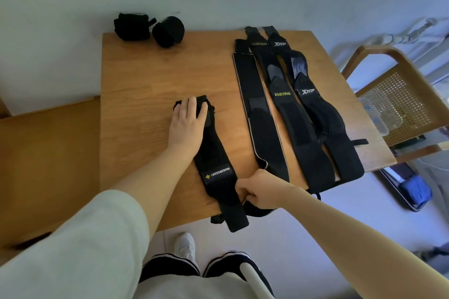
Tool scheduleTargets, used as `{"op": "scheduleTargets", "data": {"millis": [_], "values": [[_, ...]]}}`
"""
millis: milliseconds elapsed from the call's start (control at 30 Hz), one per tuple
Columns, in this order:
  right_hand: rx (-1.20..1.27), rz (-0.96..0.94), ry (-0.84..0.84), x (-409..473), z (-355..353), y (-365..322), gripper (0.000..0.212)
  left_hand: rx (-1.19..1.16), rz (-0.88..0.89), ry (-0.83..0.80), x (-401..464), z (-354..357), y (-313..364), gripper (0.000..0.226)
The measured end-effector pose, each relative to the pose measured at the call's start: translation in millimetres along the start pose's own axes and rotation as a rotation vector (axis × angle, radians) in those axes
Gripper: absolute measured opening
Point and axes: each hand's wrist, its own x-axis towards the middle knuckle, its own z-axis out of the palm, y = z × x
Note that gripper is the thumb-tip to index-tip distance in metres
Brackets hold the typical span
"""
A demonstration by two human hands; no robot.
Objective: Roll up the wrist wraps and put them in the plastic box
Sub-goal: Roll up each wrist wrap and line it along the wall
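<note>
We are pressing our left hand [188,116], fingers straight and flat, on the far end of a black wrist wrap [213,160] lying lengthwise on the wooden bench [145,75], its near end hanging over the near edge. Our right hand [257,189] is curling its fingers and pinching the wrap's near right edge, beside its printed label. To the right, three more black wraps are lying flat side by side: a white-edged one [257,109], a XUEYING one [283,102] and an XTEP one [315,109]. Two rolled wraps [150,28] are sitting at the far left corner. A clear plastic box [379,114] is resting on the cane chair [408,94] to the right.
</note>
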Motion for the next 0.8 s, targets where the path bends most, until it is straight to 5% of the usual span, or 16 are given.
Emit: {"op": "scheduleTargets", "data": {"millis": [100,233,300,533,800], "values": [[-0.024,0.018,-0.05,-7,-3,13,0.022,0.056,-0.014,0.045,-3,1,6,0.073],[-0.421,0.043,-0.199,-10,-6,16,0.02,0.037,-0.043,0.023,-6,-2,7,0.075],[-0.366,0.114,-0.187,-9,-9,13,0.021,-0.012,-0.06,0.001,-10,-1,7,0.079],[0.513,0.181,0.455,33,-43,-19,0.038,-0.175,-0.06,-0.008,-13,3,-7,0.069],[0.199,0.088,0.525,108,-86,-30,0.066,-0.212,0.023,-0.017,13,2,-39,0.064]]}}
